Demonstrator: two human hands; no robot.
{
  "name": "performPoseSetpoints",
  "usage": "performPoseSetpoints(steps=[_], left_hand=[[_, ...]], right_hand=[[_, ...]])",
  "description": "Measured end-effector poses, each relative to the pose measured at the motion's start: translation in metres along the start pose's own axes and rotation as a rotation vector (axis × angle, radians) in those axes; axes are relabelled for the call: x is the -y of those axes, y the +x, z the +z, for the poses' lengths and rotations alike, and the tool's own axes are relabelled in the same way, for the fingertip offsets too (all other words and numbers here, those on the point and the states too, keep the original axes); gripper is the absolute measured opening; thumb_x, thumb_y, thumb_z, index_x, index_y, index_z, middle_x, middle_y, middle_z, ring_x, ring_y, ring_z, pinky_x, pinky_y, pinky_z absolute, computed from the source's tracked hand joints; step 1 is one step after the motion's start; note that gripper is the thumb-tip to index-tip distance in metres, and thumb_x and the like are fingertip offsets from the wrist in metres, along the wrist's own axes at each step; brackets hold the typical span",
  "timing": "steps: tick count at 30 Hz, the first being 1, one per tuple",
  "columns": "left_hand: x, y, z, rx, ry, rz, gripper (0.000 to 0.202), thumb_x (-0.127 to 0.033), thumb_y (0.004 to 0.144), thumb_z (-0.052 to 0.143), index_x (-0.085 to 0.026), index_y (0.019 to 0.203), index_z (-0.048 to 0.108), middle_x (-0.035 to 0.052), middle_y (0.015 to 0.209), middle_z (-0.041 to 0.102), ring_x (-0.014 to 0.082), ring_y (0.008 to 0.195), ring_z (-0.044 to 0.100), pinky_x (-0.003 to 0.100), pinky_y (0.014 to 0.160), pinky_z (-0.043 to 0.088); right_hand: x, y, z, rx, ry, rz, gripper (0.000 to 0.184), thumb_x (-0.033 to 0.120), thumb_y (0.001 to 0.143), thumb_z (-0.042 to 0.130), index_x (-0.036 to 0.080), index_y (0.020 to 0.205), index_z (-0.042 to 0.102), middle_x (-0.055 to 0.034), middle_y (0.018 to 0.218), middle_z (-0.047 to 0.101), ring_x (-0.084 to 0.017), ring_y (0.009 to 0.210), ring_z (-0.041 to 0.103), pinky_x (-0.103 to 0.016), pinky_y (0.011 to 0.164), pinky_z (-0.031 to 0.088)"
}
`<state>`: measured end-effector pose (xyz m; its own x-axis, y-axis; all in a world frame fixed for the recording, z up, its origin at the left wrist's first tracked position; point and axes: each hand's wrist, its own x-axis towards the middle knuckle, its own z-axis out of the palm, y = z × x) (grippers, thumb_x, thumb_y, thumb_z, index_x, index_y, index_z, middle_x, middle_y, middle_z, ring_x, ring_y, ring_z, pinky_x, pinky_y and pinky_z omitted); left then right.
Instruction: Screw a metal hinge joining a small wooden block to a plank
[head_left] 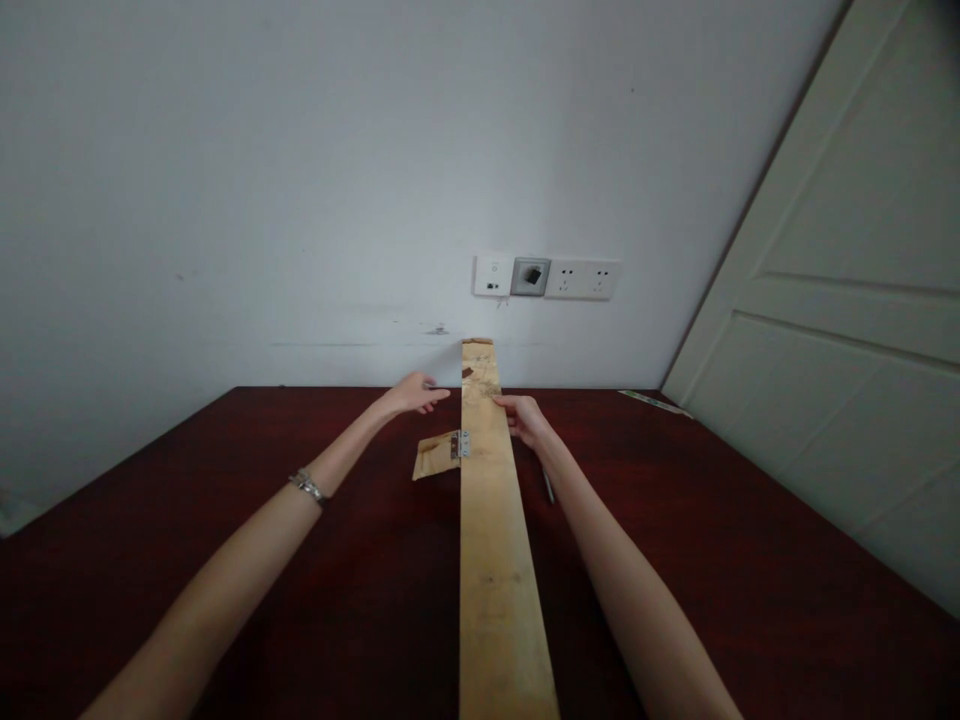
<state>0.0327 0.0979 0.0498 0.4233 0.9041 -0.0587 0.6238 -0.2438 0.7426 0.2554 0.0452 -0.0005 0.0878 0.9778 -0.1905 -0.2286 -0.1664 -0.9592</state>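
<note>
A long wooden board (491,540) runs away from me over the dark red tabletop, its far end near the wall. On its left edge a metal hinge (460,444) joins it to a small wooden piece (436,456) that sticks out leftward. My right hand (526,418) grips the board's right edge, thumb on top, the other fingers partly hidden at the side. Just left of the board, my left hand (417,393) is apart from it, thumb stretched out and fingers loosely bent with nothing in them. A metal bracelet (307,487) circles my left wrist.
The dark red table (315,600) meets a white wall (300,180) with switch and socket plates (583,279). A thin grey rod (548,487) lies by my right forearm. A narrow printed strip (655,403) is at the back right, near a white door (847,330).
</note>
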Motion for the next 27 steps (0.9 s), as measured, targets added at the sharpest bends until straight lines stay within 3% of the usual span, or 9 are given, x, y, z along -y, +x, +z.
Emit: performPoseSetpoints(steps=[4, 9, 16, 27], left_hand=[[-0.007, 0.014, 0.029, 0.151, -0.448, -0.066, 0.04, -0.047, 0.078, 0.062, -0.008, 0.09, 0.061, 0.01, 0.077, 0.066, 0.0137, 0.066, 0.062, 0.026, 0.068, 0.051], [0.002, 0.02, 0.046, 0.169, -0.629, -0.127, 0.029, -0.038, 0.079, 0.066, -0.009, 0.078, 0.062, 0.0073, 0.068, 0.066, 0.0121, 0.059, 0.06, 0.025, 0.065, 0.051], [0.006, 0.019, 0.044, 0.196, -0.751, -0.173, 0.022, -0.027, 0.076, 0.07, -0.007, 0.079, 0.064, 0.01, 0.07, 0.068, 0.0144, 0.059, 0.063, 0.027, 0.063, 0.054], [-0.013, 0.005, 0.037, 0.163, -0.775, -0.163, 0.018, -0.018, 0.072, 0.072, -0.004, 0.079, 0.066, 0.0104, 0.068, 0.068, 0.0147, 0.054, 0.062, 0.028, 0.059, 0.054]], right_hand=[[0.001, 0.001, 0.001, -0.003, -0.008, 0.003, 0.012, 0.021, 0.073, 0.059, 0.012, 0.08, 0.063, -0.0047, 0.062, 0.065, -0.013, 0.049, 0.059, -0.025, 0.05, 0.049], [0.001, 0.001, 0.001, 0.007, -0.021, 0.005, 0.014, 0.02, 0.074, 0.057, 0.01, 0.081, 0.063, -0.0058, 0.065, 0.066, -0.013, 0.048, 0.059, -0.025, 0.049, 0.049], [0.001, -0.004, 0.005, 0.022, -0.039, 0.01, 0.014, 0.02, 0.074, 0.059, 0.009, 0.082, 0.064, -0.0054, 0.063, 0.066, -0.012, 0.046, 0.057, -0.023, 0.046, 0.047], [0.018, -0.026, 0.01, 0.027, -0.168, -0.055, 0.017, 0.026, 0.075, 0.062, 0.01, 0.083, 0.064, -0.0073, 0.075, 0.069, -0.013, 0.058, 0.062, -0.022, 0.053, 0.05]])
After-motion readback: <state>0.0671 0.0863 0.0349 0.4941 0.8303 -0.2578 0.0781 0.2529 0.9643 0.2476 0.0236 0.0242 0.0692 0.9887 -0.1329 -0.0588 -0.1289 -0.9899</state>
